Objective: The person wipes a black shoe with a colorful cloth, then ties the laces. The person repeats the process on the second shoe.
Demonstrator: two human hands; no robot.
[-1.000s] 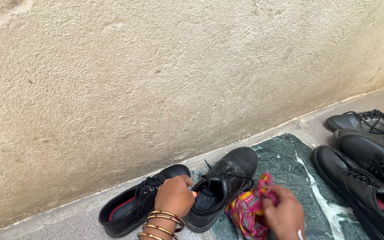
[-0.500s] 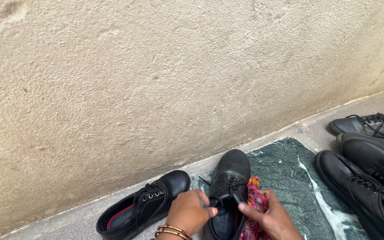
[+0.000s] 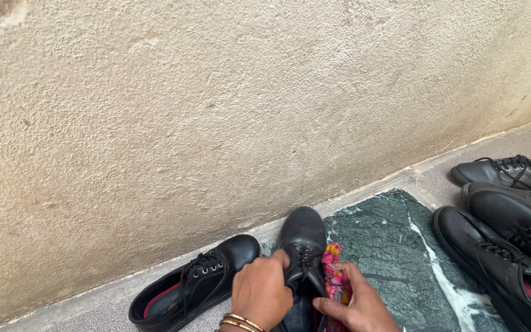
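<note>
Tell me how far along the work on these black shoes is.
Done: no shoe shows a clear sign of being finished. In hand: the left hand grips the black shoe at its opening, and the right hand presses a pink patterned cloth against its side. Left: one black shoe with red lining lies to the left by the wall, and three more shoes wait at the right beside the green marble slab.

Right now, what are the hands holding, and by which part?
Both hands hold the black lace-up shoe at its laced opening: the left hand on its left edge, the right hand on its right, with a pink patterned cloth against it.
</note>
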